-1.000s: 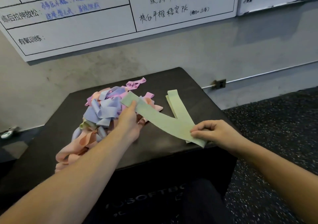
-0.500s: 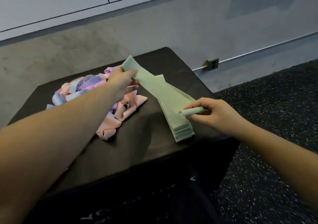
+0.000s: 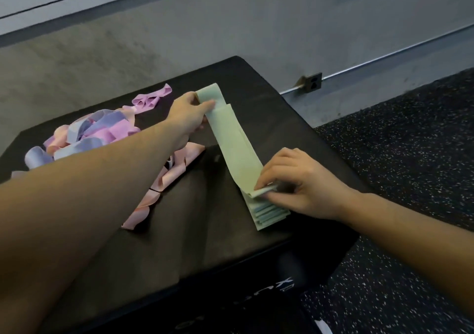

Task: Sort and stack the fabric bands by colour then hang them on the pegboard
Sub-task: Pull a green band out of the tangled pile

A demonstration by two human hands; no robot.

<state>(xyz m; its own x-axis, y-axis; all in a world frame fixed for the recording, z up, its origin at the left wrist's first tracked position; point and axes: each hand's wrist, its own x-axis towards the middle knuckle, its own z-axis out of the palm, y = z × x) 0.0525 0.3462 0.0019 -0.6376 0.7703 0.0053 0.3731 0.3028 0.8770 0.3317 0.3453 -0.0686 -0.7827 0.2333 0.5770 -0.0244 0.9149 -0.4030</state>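
Observation:
A pale green fabric band [image 3: 236, 149] lies stretched over a stack of green bands [image 3: 269, 211] on the right of a black soft box [image 3: 179, 231]. My left hand [image 3: 188, 114] pinches the band's far end. At the near end my right hand [image 3: 295, 179] pinches the band just above the stack. A loose heap of pink, purple and blue bands [image 3: 102, 133] lies on the box's left side, partly hidden by my left forearm. A single purple band [image 3: 151, 98] lies apart behind the heap. No pegboard is in view.
The box stands against a grey concrete wall [image 3: 230, 25] with a whiteboard edge at the top. A wall socket [image 3: 311, 82] on a metal conduit sits to the right. Black speckled rubber floor [image 3: 410, 154] lies right of the box.
Both hands have carried the green band right and down until it lines up over the green stack. The camera has tilted down, so the whiteboard has mostly left the view.

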